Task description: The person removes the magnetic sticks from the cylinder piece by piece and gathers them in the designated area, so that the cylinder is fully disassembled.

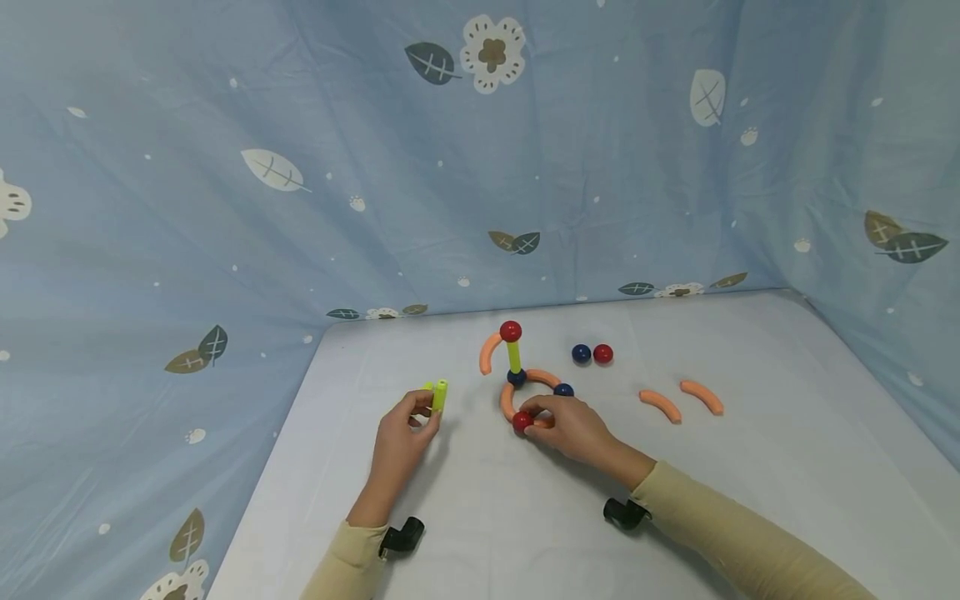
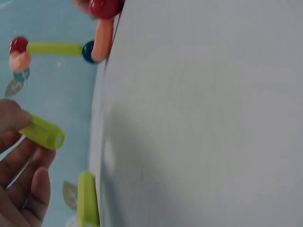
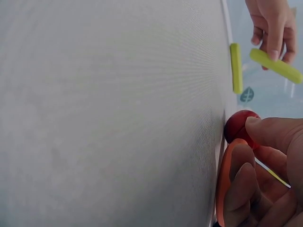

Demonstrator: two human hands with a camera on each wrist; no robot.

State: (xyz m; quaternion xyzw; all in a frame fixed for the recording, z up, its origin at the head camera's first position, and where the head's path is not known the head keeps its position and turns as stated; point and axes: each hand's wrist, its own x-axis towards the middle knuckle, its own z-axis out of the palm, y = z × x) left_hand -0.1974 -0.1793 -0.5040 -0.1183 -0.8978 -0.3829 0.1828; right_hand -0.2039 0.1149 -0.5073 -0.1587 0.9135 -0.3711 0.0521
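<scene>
My left hand [image 1: 401,433] pinches a yellow-green rod [image 1: 440,395] between thumb and fingers, raised above the table. A second such rod [image 2: 87,198] lies on the table beyond that hand. With thumb and fingers, my right hand [image 1: 573,429] grips a red ball [image 1: 522,422] at the near side of a ring of curved orange sticks [image 1: 508,402]; part of the ring is hidden under this hand. Blue balls [image 1: 564,390] join the sticks. From the ring's far blue ball [image 1: 517,378] an upright yellow-green rod [image 1: 513,358] rises to a red ball [image 1: 511,332], where another curved orange stick [image 1: 489,353] hangs.
Behind the ring, a loose blue ball [image 1: 581,354] and red ball [image 1: 603,354] lie side by side. Two curved orange sticks [image 1: 660,406] rest to the right on the white table [image 1: 480,517]. A patterned blue curtain [image 1: 420,183] closes the back and sides.
</scene>
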